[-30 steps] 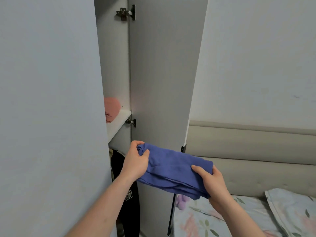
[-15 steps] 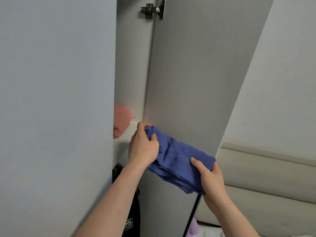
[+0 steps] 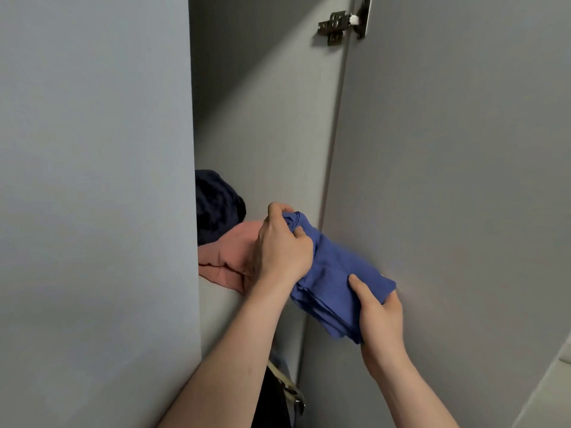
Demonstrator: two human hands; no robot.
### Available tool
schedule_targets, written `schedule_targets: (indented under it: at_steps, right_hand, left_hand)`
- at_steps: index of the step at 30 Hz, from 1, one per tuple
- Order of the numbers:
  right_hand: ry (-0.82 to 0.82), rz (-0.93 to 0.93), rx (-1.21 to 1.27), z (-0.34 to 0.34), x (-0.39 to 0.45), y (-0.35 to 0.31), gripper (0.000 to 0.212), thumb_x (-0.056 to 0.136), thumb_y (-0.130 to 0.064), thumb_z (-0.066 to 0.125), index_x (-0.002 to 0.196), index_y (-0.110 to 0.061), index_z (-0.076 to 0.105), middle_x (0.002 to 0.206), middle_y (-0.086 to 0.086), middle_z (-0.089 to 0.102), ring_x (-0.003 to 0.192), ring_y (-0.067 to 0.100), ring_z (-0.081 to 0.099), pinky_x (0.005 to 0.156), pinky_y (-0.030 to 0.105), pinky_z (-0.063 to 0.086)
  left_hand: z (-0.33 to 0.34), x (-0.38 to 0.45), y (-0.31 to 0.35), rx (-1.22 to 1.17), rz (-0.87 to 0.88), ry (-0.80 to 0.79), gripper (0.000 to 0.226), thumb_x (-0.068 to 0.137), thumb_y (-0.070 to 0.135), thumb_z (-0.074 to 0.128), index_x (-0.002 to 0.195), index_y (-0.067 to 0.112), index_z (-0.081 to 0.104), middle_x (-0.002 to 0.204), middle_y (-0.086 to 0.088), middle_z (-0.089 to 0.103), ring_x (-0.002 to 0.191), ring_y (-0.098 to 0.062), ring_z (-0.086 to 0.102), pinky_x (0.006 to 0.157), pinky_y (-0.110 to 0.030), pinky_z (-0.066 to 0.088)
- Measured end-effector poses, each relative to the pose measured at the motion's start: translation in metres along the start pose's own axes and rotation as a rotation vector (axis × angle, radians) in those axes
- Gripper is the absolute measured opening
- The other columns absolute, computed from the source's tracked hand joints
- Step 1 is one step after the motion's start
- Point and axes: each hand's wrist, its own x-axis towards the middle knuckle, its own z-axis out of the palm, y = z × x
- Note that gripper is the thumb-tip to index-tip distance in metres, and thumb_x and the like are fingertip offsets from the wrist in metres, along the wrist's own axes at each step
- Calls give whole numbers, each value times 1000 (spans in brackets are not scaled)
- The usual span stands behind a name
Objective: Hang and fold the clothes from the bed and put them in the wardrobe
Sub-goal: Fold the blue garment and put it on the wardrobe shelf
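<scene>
Hands [image 3: 282, 245] [image 3: 381, 316] grip blue garment [image 3: 333, 273].

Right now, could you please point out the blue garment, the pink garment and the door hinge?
blue garment [image 3: 335, 273]: head view, middle of the folded bundle.
pink garment [image 3: 230, 250]: head view, top fold on the shelf.
hinge [image 3: 336, 26]: head view, metal plate.

A metal hinge [image 3: 343, 24] sits at 1 o'clock, fixed where the open door panel meets the cabinet side. At 5 o'clock, in the lower right corner, a strip of pale padded headboard [image 3: 553, 387] shows. Grey panelling fills the remaining view.
</scene>
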Motion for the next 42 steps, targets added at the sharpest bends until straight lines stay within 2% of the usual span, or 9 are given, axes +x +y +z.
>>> schedule_targets:
  at_steps: [3,9,14,20,27,30,33,38,42]
  right_hand:
    - [-36,16,72,26,27,2,24,94,-22,74,117,-26,69,109,-9,79,99,10,75,89,37,58]
    - [-67,79,227,81,67,-10,25,93,-23,73,118,-21,67,108,-4,79,98,15,76,87,40,61]
    - [-123,169,287,114,94,-21,33,92,-20,72,124,-14,65,113,4,77,101,24,76,88,44,63]
    - [-257,239,263,138,123,-21,40,87,-20,70,125,-10,64,112,11,77,97,31,76,73,38,60]
    - [-351,250,198,153,146,-14,21,78,-16,63,99,-11,63,77,0,69,60,16,66,54,29,52]
    - [-394,270,163,162,151,-7,34,74,-19,63,107,-9,62,86,6,70,71,23,68,62,35,55]
    - [-409,296,166,180,161,-6,33,75,-16,62,107,-8,66,93,9,76,78,27,72,74,46,62]
    - [-416,276,170,222,178,-14,25,78,-12,65,102,-8,72,91,9,79,81,27,75,72,41,63]
    - [-386,275,133,252,185,-14,29,82,-13,69,110,-9,70,106,13,76,96,34,74,90,52,62]
  left_hand:
    - [11,32,21,103,29,54,27,93,12,52,119,22,48,119,-3,63,102,-32,60,80,-41,49]
    - [25,101,53,327,-4,71,18,94,19,55,109,17,44,108,-5,60,87,-29,52,83,-40,43]
    - [-4,148,54,491,-85,117,37,95,21,56,131,14,49,127,-9,63,109,-31,62,87,-39,45]
    - [-46,179,52,697,-168,168,59,93,25,62,146,10,40,143,-13,54,129,-34,55,100,-42,46]
    - [-55,196,34,843,-300,101,70,92,19,62,154,6,32,149,-17,48,131,-38,54,108,-49,47]
    - [-59,210,28,858,-330,116,75,91,18,66,155,5,29,148,-19,49,131,-39,53,108,-50,47]
    - [-65,226,23,835,-351,157,73,90,17,68,152,5,32,145,-19,51,129,-39,55,108,-50,47]
    - [-79,253,9,849,-379,247,67,89,15,68,148,7,35,140,-19,55,128,-39,55,109,-50,43]
    - [-85,275,4,902,-378,293,68,90,16,68,149,10,35,139,-17,57,130,-38,54,113,-50,34]
